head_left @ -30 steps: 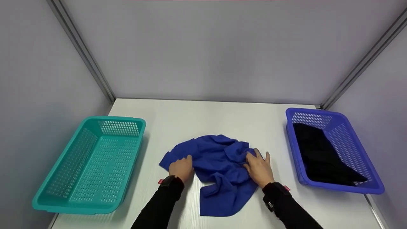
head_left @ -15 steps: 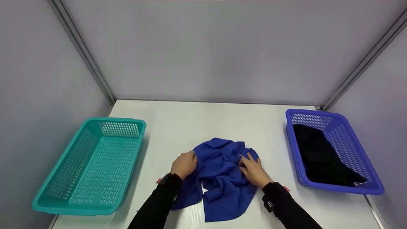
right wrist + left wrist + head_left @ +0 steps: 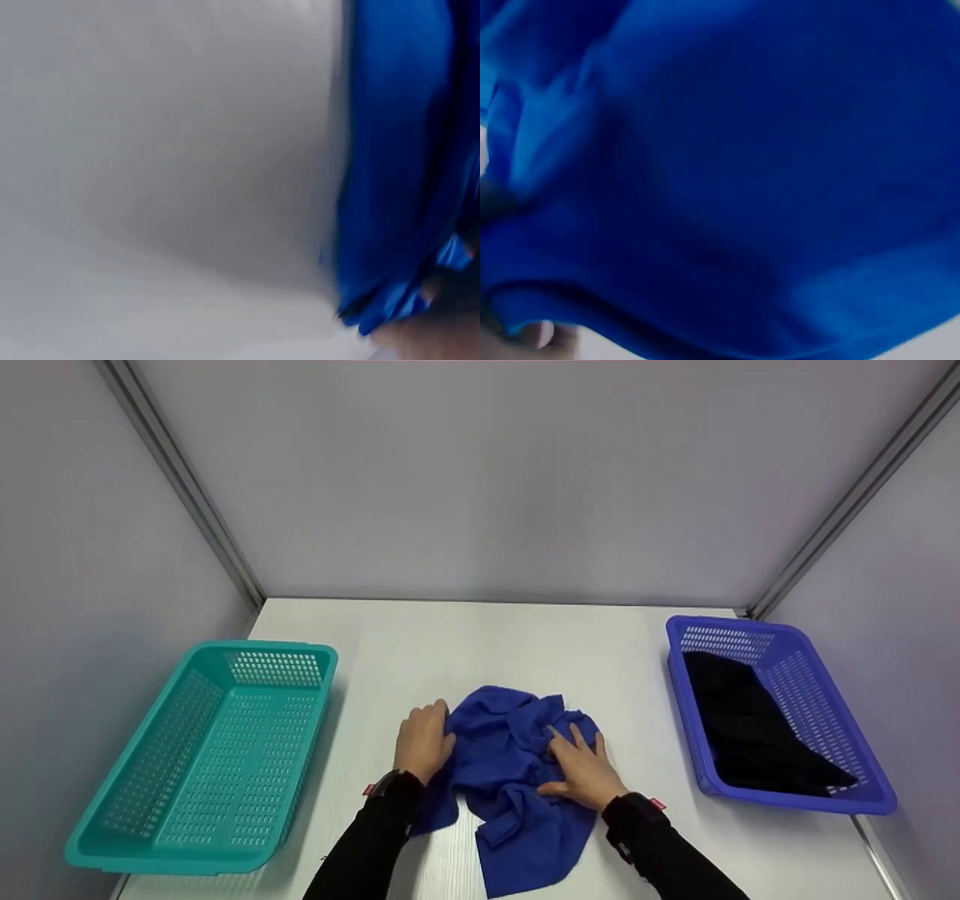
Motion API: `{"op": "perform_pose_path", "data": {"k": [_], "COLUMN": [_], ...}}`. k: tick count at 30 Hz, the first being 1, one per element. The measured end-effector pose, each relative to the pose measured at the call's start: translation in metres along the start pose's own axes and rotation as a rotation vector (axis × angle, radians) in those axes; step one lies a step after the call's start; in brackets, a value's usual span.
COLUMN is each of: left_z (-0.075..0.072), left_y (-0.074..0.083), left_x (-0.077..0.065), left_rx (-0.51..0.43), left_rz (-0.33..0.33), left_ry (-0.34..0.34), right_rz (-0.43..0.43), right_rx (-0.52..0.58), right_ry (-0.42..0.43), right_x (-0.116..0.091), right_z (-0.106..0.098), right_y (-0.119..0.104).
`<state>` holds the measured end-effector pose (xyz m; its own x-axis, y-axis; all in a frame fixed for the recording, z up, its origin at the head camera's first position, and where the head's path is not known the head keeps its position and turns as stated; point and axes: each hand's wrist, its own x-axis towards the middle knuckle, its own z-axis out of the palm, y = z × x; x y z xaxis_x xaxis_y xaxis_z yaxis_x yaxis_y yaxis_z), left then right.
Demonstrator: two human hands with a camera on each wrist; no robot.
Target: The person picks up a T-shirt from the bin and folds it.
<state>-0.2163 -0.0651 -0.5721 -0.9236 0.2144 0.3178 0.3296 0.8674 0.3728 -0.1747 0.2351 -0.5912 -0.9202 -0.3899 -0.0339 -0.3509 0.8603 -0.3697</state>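
A crumpled blue cloth [image 3: 502, 765] lies on the white table in the head view, its lower part running toward the near edge. At its left side my left hand [image 3: 421, 742] grips the edge. The left wrist view is mostly filled by the blue cloth [image 3: 780, 150], with a bit of thumb [image 3: 544, 334] low in the left corner. My right hand [image 3: 583, 771] rests on the right side of the cloth, fingers spread and thumb out to the left. In the right wrist view, bunched folds of cloth [image 3: 394, 150] stand beside partly visible, blurred fingers [image 3: 420, 334].
A teal basket [image 3: 187, 861] with nothing in it stands on the left of the white table [image 3: 480, 641]. On the right is a blue-violet basket [image 3: 810, 802] holding a folded black cloth [image 3: 742, 727]. Grey panels [image 3: 495, 480] enclose the back and sides.
The left part of the cloth has been drawn inward and toward the near side, leaving a more compact heap. My right hand has shifted slightly left and its fingers have spread.
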Motion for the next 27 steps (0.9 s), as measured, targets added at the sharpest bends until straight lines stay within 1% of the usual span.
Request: {"op": "perform_pose_path", "data": {"k": [2, 3, 4, 5, 6, 7, 8, 9, 10, 11, 12, 13, 14, 16, 19, 22, 23, 24, 26, 27], "left_z": [-0.003, -0.005, -0.006, -0.008, -0.009, -0.01, -0.011, -0.012, -0.012, -0.012, -0.013, -0.013, -0.012, -0.01, -0.008, -0.008, -0.008, -0.008, -0.01, -0.011], "left_y": [0.002, 0.004, 0.006, 0.007, 0.009, 0.01, 0.012, 0.013, 0.014, 0.015, 0.016, 0.016, 0.017, 0.018, 0.019, 0.019, 0.019, 0.018, 0.017, 0.017], "left_x": [0.003, 0.003, 0.003, 0.002, -0.001, -0.004, -0.008, -0.012, -0.017, -0.021, -0.024, -0.027, -0.029, -0.03, -0.028, -0.024, -0.023, -0.023, -0.022, -0.022], "left_rx": [0.039, 0.064, 0.09, 0.116, 0.139, 0.162, 0.176, 0.183, 0.182, 0.166, 0.13, 0.081, 0.023, -0.108, -0.304, -0.413, -0.43, -0.433, -0.424, -0.418], "left_rz": [0.17, 0.264, 0.355, 0.439, 0.514, 0.577, 0.619, 0.637, 0.631, 0.605, 0.557, 0.491, 0.423, 0.283, 0.088, -0.061, -0.09, -0.1, -0.084, -0.065], "left_ry": [0.108, 0.142, 0.149, 0.139, 0.107, 0.054, -0.022, -0.11, -0.198, -0.276, -0.341, -0.392, -0.419, -0.424, -0.412, -0.458, -0.48, -0.503, -0.531, -0.526], "right_rz": [-0.012, -0.015, -0.016, -0.015, -0.01, -0.001, 0.005, 0.012, 0.019, 0.025, 0.031, 0.033, 0.032, 0.024, -0.01, -0.026, -0.024, -0.019, -0.011, -0.002], "right_rx": [-0.061, -0.087, -0.108, -0.13, -0.141, -0.144, -0.136, -0.125, -0.106, -0.083, -0.053, -0.016, 0.032, 0.131, 0.296, 0.432, 0.467, 0.495, 0.518, 0.52], "right_ry": [0.057, 0.089, 0.119, 0.142, 0.156, 0.16, 0.157, 0.145, 0.128, 0.104, 0.084, 0.075, 0.078, 0.125, 0.268, 0.415, 0.456, 0.492, 0.543, 0.558], "right_x": [0.002, 0.002, 0.003, 0.004, 0.004, 0.005, 0.005, 0.005, 0.005, 0.005, 0.004, 0.004, 0.004, 0.004, 0.005, 0.007, 0.007, 0.007, 0.007, 0.007], "right_z": [0.003, 0.005, 0.006, 0.007, 0.008, 0.008, 0.008, 0.008, 0.008, 0.007, 0.007, 0.005, 0.004, 0.001, -0.005, -0.013, -0.016, -0.019, -0.023, -0.024], "right_y": [-0.004, -0.005, -0.006, -0.006, -0.006, -0.005, -0.004, -0.003, -0.001, 0.0, 0.001, 0.002, 0.002, 0.002, -0.001, -0.005, -0.006, -0.008, -0.009, -0.009]}}
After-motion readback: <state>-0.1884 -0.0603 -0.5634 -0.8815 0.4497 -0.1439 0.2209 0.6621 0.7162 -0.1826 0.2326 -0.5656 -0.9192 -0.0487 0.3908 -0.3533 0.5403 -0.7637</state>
